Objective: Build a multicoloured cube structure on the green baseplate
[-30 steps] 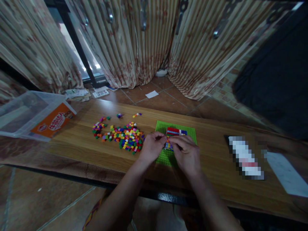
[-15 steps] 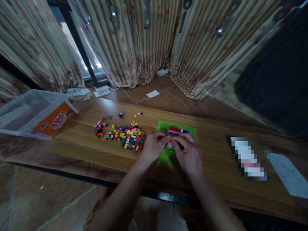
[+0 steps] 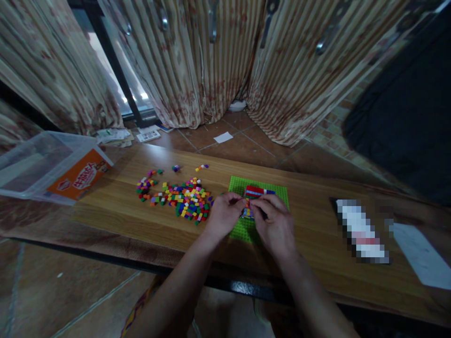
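Observation:
Both hands meet over a green studded baseplate on the wooden table. My left hand is closed, its fingertips pinched at the left side of a block of small coloured bricks built on the plate. From the right, my right hand is closed too, thumb and forefinger pressed at the same small spot. An orange bit shows between the fingertips; whether it is loose or fixed on the build I cannot tell. Red, white and blue bricks form the far rows, with yellow and blue ones nearer. The fingers hide part of the build.
Left of the plate lies a heap of loose coloured bricks, with small clusters beyond it. A clear plastic box with an orange label stands at the table's left end. At right are a blurred dark-edged object and a white sheet.
Hardly anything differs. Both hands stay over the build with nearly the same pinch, and the whole view has shifted very slightly.

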Demonstrator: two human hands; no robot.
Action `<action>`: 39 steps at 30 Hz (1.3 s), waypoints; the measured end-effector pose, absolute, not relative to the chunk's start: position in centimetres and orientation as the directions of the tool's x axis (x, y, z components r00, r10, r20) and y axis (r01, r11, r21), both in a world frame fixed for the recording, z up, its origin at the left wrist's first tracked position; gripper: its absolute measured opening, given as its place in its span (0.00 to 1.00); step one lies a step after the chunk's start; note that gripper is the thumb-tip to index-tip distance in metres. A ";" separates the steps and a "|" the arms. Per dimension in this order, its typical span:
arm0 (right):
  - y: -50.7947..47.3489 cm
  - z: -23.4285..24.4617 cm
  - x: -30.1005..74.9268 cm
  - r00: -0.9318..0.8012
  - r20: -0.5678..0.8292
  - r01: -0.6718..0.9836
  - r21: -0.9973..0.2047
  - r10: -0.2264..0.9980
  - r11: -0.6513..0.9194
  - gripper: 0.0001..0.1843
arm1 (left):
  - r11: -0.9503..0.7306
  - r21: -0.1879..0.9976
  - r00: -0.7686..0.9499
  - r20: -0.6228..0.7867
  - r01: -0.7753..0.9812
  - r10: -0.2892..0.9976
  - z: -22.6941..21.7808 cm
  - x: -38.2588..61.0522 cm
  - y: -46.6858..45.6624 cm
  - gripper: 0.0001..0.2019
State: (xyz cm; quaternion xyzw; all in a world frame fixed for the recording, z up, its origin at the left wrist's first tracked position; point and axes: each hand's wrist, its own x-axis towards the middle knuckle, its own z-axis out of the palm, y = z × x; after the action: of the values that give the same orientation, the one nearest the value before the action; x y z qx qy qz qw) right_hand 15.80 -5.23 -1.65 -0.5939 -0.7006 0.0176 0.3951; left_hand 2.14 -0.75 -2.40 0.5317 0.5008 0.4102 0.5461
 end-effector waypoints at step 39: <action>-5.0 -2.1 16.1 -0.030 0.565 0.859 -0.408 0.825 0.311 0.12 | 0.048 0.967 0.144 -0.086 0.250 0.986 -2.4 2.1 -0.8 0.08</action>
State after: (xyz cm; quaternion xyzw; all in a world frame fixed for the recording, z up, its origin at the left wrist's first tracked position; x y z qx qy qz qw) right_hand 16.05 -5.02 -2.07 -0.5866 -0.7174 -0.0227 0.3752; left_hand 2.14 -0.81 -2.44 0.5779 0.5347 0.3768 0.4880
